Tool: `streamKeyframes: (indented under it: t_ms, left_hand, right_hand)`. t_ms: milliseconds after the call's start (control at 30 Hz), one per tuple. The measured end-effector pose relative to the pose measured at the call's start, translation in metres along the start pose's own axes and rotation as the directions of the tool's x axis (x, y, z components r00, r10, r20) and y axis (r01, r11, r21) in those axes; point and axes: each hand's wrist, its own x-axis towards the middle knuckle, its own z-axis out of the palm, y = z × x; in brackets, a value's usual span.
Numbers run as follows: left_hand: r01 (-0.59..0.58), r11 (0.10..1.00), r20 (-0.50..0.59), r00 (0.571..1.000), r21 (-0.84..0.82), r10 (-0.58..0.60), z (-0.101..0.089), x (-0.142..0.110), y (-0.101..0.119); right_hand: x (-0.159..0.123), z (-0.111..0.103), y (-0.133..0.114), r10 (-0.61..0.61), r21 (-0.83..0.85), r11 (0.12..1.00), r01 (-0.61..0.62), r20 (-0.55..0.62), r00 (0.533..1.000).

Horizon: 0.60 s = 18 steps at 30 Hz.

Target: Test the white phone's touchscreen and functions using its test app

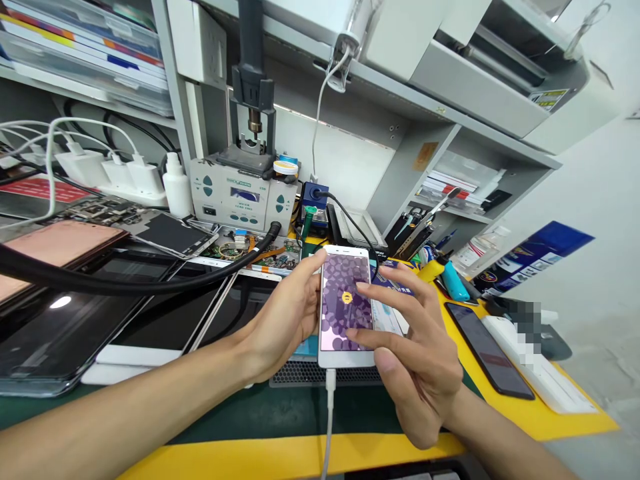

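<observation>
A white smartphone (334, 273) is held up over the bench, its lit screen showing a purple dotted pattern with a small yellow badge in the middle. My left hand (287, 317) grips it along its left side, the thumb by the top corner; the fingers behind it are hidden. Over the right part of the screen reaches my right hand (420, 353), fingers apart, with fingertips at the glass. It holds nothing. A white charging cable (330, 400) is plugged into the phone's bottom edge and runs down toward the front of the bench.
Several phones and screens (150, 307) lie at left under a thick black hose (150, 283). Behind stands a soldering station (240, 193) near a white bottle (177, 187). A dark phone (490, 350) and a white box (545, 373) lie at right on the yellow mat border (575, 417).
</observation>
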Motion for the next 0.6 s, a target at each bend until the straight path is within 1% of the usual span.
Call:
streamKeyframes:
  t_ms: [367, 600]
  left_hand:
    - [-0.016, 1.000, 0.023, 1.000, -0.005, 0.016, 0.0013, -0.0004, 0.0007]
    - [0.006, 1.000, 0.014, 1.000, -0.001, -0.006, 0.0014, -0.0009, 0.0011]
  right_hand:
    - [0.0003, 0.0001, -0.0016, -0.074, 0.025, 0.997, 0.072, 0.090, 0.993]
    - [0.0022, 0.0012, 0.0000, -0.153, 0.065, 0.988, 0.143, 0.189, 0.970]
